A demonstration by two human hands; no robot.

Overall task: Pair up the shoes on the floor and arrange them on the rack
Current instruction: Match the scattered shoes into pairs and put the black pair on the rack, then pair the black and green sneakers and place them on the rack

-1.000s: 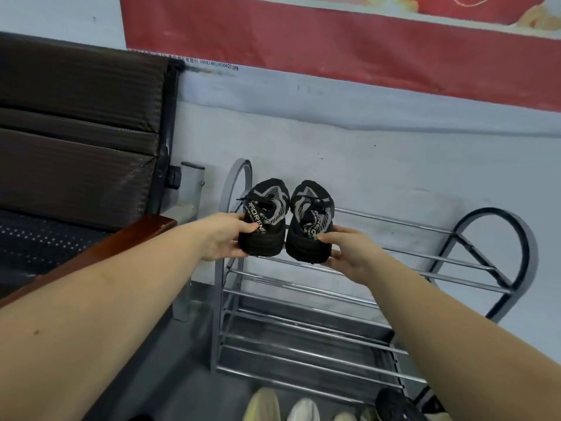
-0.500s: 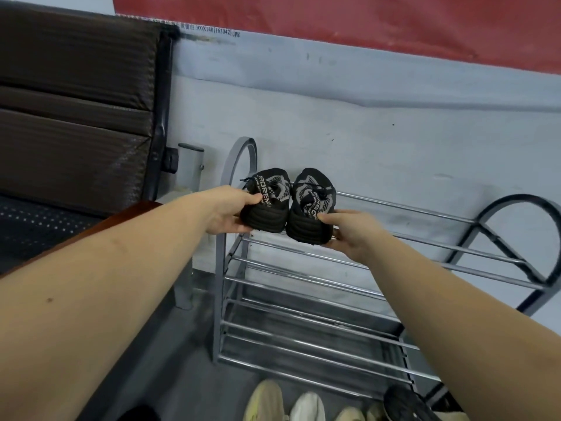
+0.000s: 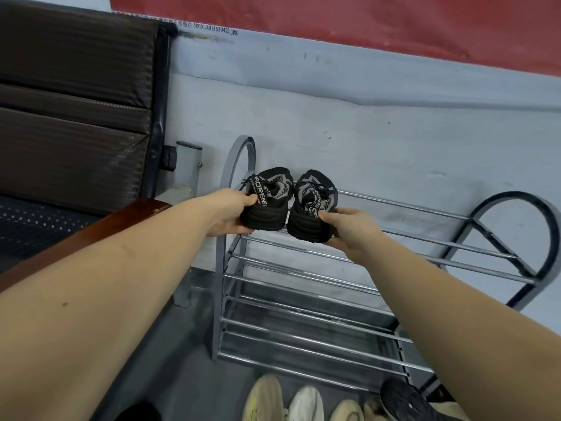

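- Head view shows your left hand (image 3: 230, 214) gripping the heel of the left black knit shoe with white lettering (image 3: 267, 200), thumb on top and fingers curled under the sole.
- Your right hand (image 3: 349, 230) pinches the heel of the matching right black knit shoe (image 3: 312, 208) in the same way, so both hands are clamped on shoes.
- Compared with a second ago, the pair sits flatter and further in over the top tier of the chrome wire shoe rack (image 3: 394, 253), at its left end near the arched grey side frame (image 3: 239, 153). The toes point towards the pale wall.
- The two shoes stay side by side with a narrow gap between them, so the pairing looks done for this set.
- Whether the soles already bear on the top rails is hard to tell; the heels appear to overhang the front rail while you hold them.
- Likely next, you let go once both soles sit steady; a heel left hanging could tip the shoe forward.
- More remains: at the bottom centre of the frame, several cream knit trainers (image 3: 306, 402) and one upturned black-soled shoe (image 3: 406, 402) lie on the dark floor in front of the rack.
- The lower tiers hold nothing that you can see.
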